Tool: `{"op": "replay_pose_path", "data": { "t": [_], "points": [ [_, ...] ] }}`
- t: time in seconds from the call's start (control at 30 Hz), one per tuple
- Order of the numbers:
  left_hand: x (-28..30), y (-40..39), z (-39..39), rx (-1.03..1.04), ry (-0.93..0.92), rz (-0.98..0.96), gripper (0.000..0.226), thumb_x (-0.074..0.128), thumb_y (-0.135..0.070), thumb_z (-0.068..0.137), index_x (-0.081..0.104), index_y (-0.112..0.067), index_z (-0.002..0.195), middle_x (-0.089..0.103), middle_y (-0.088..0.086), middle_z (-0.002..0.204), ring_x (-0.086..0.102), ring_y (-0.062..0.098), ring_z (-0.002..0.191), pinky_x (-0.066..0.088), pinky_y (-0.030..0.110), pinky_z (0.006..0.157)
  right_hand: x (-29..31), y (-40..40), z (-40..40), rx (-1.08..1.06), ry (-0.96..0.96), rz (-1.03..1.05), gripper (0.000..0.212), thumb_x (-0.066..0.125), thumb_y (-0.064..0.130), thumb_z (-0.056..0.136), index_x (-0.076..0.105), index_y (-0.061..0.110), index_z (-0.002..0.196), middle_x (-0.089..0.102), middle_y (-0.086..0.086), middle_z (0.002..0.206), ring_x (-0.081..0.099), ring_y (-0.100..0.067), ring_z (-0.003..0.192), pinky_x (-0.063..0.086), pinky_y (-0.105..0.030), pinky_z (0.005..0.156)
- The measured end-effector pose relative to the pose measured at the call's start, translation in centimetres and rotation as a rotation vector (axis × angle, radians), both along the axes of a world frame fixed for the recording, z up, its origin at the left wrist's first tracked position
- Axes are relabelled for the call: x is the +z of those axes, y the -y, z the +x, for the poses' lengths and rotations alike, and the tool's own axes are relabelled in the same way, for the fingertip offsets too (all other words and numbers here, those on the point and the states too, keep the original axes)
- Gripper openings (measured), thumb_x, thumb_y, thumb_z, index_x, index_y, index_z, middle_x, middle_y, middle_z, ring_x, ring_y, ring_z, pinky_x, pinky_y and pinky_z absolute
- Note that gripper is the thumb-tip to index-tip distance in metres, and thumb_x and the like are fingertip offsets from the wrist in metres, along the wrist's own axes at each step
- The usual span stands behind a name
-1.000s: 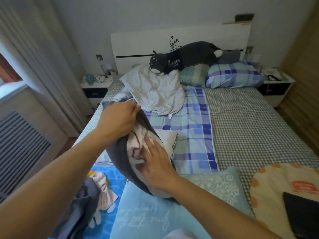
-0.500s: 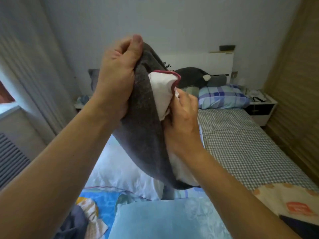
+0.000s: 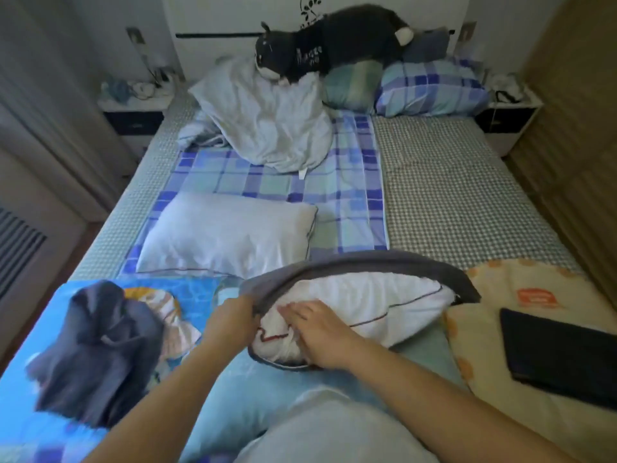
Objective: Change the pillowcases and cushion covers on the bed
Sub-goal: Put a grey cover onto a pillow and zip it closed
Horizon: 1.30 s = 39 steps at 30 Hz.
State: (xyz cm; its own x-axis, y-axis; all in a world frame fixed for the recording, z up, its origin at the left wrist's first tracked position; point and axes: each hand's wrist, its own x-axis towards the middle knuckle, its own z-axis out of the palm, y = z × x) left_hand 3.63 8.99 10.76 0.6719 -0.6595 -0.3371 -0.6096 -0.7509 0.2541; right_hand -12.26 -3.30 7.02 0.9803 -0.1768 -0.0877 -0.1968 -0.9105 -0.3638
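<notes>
A white pillow (image 3: pixel 367 299) with red piping lies at the near end of the bed, half inside a dark grey pillowcase (image 3: pixel 384 262). My left hand (image 3: pixel 230 319) grips the grey case's open edge at the pillow's left end. My right hand (image 3: pixel 317 329) presses flat, fingers straight, on the white pillow's corner at the opening. A second bare white pillow (image 3: pixel 227 232) lies flat on the blue plaid sheet (image 3: pixel 347 195) just beyond. A crumpled white pillow (image 3: pixel 267 121) leans near the headboard.
A black plush cat (image 3: pixel 327 45) lies over plaid pillows (image 3: pixel 430 88) at the headboard. A dark garment (image 3: pixel 96 352) lies on a blue cartoon cover at near left. A light blue cushion (image 3: pixel 240 389) is under my arms. A black laptop (image 3: pixel 561 355) rests on a yellow cushion (image 3: pixel 500 289) at right. Nightstands flank the bed.
The pillow and grey case, held up in the air half a second ago, are now down on the bed's near end. My right hand now lies flat on the pillow corner.
</notes>
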Motion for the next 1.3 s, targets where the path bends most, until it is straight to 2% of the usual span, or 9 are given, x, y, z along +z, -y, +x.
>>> {"op": "replay_pose_path", "data": {
  "t": [0.1, 0.3, 0.47, 0.6, 0.8, 0.97, 1.1, 1.23, 1.3],
  "points": [
    [-2.7, -2.2, -0.7, -0.092, 0.102, 0.217, 0.034, 0.050, -0.022, 0.091, 0.044, -0.019, 0.124, 0.062, 0.011, 0.113, 0.065, 0.037, 0.104, 0.050, 0.041, 0.078, -1.3, -3.0, 0.4, 0.136, -0.151, -0.028, 0.073, 0.048, 0.029, 0.092, 0.015, 0.034, 0.158, 0.012, -0.023, 0.164, 0.011, -0.038, 0.151, 0.010, -0.056, 0.121],
    [-3.0, -3.9, -0.8, -0.152, 0.167, 0.059, 0.048, 0.062, -0.028, 0.081, 0.044, -0.019, 0.125, 0.046, 0.006, 0.109, 0.058, 0.034, 0.101, 0.042, 0.040, 0.064, -1.7, -2.3, 1.2, 0.116, -0.188, -0.099, 0.074, 0.043, 0.015, 0.098, 0.009, 0.047, 0.156, -0.013, -0.020, 0.165, -0.014, -0.037, 0.152, -0.003, -0.057, 0.121],
    [-2.1, -2.6, -0.1, -0.169, 0.386, 0.110, 0.033, 0.062, -0.016, 0.085, 0.051, -0.015, 0.117, 0.053, 0.008, 0.108, 0.064, 0.033, 0.094, 0.044, 0.040, 0.057, -0.7, -2.8, 2.4, 0.065, -0.099, -0.107, 0.071, 0.049, 0.015, 0.095, 0.020, 0.032, 0.157, 0.006, -0.024, 0.164, 0.004, -0.042, 0.151, 0.008, -0.060, 0.121],
    [1.4, -1.8, 2.0, -0.084, 0.393, -0.047, 0.014, 0.062, -0.012, 0.083, 0.053, -0.011, 0.094, 0.051, 0.012, 0.099, 0.061, 0.041, 0.078, 0.039, 0.041, 0.055, 0.1, -4.9, 1.7, 0.136, 0.223, -0.155, 0.049, 0.041, 0.009, 0.091, 0.053, 0.008, 0.138, 0.055, -0.015, 0.126, 0.050, -0.035, 0.106, 0.046, -0.047, 0.091],
    [2.1, -6.4, 1.3, -0.114, 0.375, -0.220, 0.016, 0.059, -0.026, 0.087, 0.053, -0.014, 0.077, 0.057, 0.005, 0.076, 0.061, 0.037, 0.068, 0.033, 0.035, 0.050, 1.9, -5.5, 4.4, 0.173, 0.130, 0.014, 0.048, 0.049, 0.000, 0.084, 0.055, 0.018, 0.128, 0.055, -0.004, 0.120, 0.052, -0.031, 0.104, 0.037, -0.040, 0.079],
    [1.8, -4.9, -1.4, -0.210, 0.337, -0.453, 0.013, 0.051, -0.024, 0.075, 0.050, -0.014, 0.067, 0.054, 0.003, 0.065, 0.056, 0.030, 0.060, 0.036, 0.034, 0.046, 2.7, -6.6, 8.2, 0.225, -0.268, -0.015, 0.035, 0.045, 0.011, 0.099, 0.060, 0.004, 0.130, 0.058, -0.020, 0.137, 0.052, -0.039, 0.124, 0.040, -0.041, 0.097],
    [0.3, -6.6, -0.3, -0.246, 0.313, -0.403, 0.011, 0.054, -0.021, 0.071, 0.044, -0.016, 0.072, 0.049, 0.001, 0.069, 0.054, 0.030, 0.061, 0.028, 0.030, 0.045, 2.2, -6.1, 7.1, 0.185, -0.294, 0.212, 0.025, 0.046, 0.000, 0.091, 0.059, 0.020, 0.098, 0.064, -0.007, 0.109, 0.057, -0.030, 0.097, 0.046, -0.037, 0.079],
    [-0.4, -7.3, 0.5, -0.235, 0.419, -0.225, 0.025, 0.073, -0.012, 0.064, 0.052, -0.015, 0.076, 0.048, 0.005, 0.072, 0.052, 0.034, 0.065, 0.025, 0.032, 0.050, 2.3, -4.9, 2.7, 0.150, -0.050, 0.522, 0.090, 0.042, -0.013, 0.078, 0.039, 0.045, 0.146, 0.044, 0.019, 0.149, 0.042, -0.006, 0.137, 0.035, -0.027, 0.114],
    [-0.7, -6.3, -0.1, -0.242, 0.480, -0.138, 0.033, 0.077, -0.002, 0.054, 0.056, -0.013, 0.076, 0.050, 0.010, 0.075, 0.051, 0.035, 0.067, 0.023, 0.035, 0.053, 2.5, -2.2, -0.2, -0.075, 0.056, 0.524, 0.074, 0.044, -0.008, 0.084, 0.045, 0.026, 0.150, 0.045, 0.009, 0.151, 0.038, -0.007, 0.140, 0.025, -0.020, 0.118]
  ]
}}
